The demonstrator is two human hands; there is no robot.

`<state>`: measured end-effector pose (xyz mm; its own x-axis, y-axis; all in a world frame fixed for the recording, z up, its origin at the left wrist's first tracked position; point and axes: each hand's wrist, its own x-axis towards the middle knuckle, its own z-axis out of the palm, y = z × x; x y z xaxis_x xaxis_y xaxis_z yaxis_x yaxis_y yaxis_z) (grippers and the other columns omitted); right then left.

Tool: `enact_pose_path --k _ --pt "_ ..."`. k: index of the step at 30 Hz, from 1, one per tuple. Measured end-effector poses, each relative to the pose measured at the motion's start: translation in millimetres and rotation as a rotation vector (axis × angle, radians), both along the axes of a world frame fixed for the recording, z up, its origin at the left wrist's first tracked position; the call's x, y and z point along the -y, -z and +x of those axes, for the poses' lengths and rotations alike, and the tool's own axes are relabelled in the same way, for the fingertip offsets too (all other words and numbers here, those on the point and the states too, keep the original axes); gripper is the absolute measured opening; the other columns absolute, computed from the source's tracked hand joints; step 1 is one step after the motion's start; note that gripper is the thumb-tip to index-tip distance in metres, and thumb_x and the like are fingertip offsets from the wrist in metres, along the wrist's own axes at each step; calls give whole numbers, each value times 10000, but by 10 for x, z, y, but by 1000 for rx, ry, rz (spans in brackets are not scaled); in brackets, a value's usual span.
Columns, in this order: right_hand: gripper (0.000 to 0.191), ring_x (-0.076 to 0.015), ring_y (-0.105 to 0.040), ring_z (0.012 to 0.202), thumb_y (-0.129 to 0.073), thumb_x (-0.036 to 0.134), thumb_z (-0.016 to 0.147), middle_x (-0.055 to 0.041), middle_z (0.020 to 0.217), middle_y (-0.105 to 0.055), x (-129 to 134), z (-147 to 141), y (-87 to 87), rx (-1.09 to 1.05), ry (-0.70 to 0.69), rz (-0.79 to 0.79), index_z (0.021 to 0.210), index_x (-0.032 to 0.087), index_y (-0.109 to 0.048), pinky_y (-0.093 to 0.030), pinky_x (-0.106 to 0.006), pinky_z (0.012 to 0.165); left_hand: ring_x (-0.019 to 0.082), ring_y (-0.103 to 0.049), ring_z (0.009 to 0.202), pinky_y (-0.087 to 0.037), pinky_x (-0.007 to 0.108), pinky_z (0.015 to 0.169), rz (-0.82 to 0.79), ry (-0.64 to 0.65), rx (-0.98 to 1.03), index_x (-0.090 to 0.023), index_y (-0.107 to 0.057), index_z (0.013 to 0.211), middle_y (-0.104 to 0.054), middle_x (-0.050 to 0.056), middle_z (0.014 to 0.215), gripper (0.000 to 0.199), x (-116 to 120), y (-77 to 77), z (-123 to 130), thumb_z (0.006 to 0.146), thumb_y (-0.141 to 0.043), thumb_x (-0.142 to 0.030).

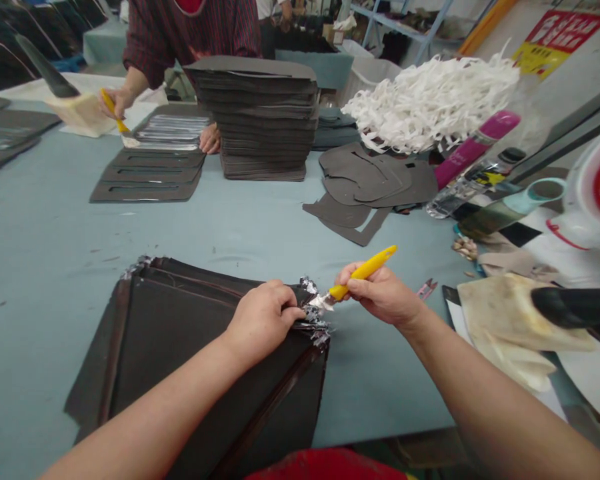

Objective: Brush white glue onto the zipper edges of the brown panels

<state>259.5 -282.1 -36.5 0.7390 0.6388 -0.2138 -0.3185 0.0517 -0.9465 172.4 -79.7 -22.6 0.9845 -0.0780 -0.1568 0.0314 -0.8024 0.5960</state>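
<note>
The right hand (383, 293) grips a yellow-handled knife (363, 273), its blade touching crumpled silver foil (313, 310) at the corner of a stack of dark sheets (200, 353). The left hand (263, 320) pinches the stack's edge just beside the foil. The stack lies near the person on the blue-grey counter (45, 227), with a taller dark stack (260, 120) standing far beyond.

Even, flat room light is washing over the pale blue table (190, 233), soft shadows are gathering under the dark stack (263, 127), glare is glinting off silver scraps (314, 308), wide-lens distortion is bending the edges
</note>
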Motion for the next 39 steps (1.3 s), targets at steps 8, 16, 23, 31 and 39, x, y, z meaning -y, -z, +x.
enact_pose_path --k 8,16,23,31,39 --pt "244 -147 -508 617 -746 379 617 -18 692 -553 203 57 -217 -23 138 19 722 204 -612 -397 -281 558 148 -522 723 -410 251 663 -18 2 -3 -195 -593 651 -543 -7 720 147 10 49 24 766 -602 -287" --pt "301 -122 -523 560 -724 384 613 -3 624 -576 10 244 354 -76 201 -86 743 154 -579 -406 -266 545 198 -534 963 -391 323 864 47 126 -25 -215 -661 762 -593 39 1037 199 -17 204 210 831 -498 -307" --pt "277 -99 -512 542 -715 351 625 12 615 -570 1 400 556 -27 297 -100 745 139 -581 -406 -251 559 189 -541 933 -379 302 802 106 164 -21 -215 -625 753 -636 18 913 204 -18 160 258 849 -476 -317" --pt "272 -97 -521 525 -736 338 619 3 605 -592 33 324 309 -118 247 0 735 143 -587 -401 -236 527 142 -518 756 -378 272 726 -64 192 141 -175 -543 666 -557 8 759 207 -56 106 149 852 -489 -249" --pt "253 -92 -484 483 -759 338 603 23 529 -557 -106 192 151 -227 109 136 691 155 -608 -412 -236 512 140 -503 733 -401 257 721 -207 127 131 -177 -522 663 -541 15 744 162 -53 140 126 822 -502 -205"
